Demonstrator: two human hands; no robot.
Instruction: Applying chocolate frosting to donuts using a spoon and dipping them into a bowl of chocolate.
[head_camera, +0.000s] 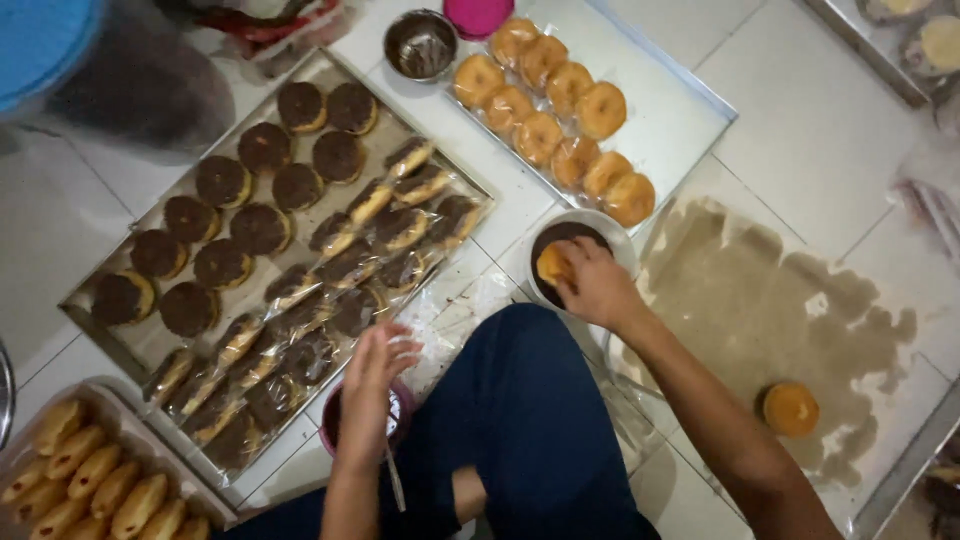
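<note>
While right hand (596, 285) pinches donut (553, 265) face-down in chocolate bowl (617, 236) beside tray (690, 110) corner, I judge it light, soft, easily squashed; grip bare sides, glaze slippery. Left hand (372, 385) loose, fingers spread, holding nothing, over pink cup (330, 420).

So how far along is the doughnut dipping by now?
A good way in. The tray of chocolate-topped doughnuts is largely filled, many already wrapped. In hand: the right hand presses a plain doughnut into the white bowl of chocolate; the left hand hovers over a pink cup. Left: the plain doughnuts on the white tray.
</note>
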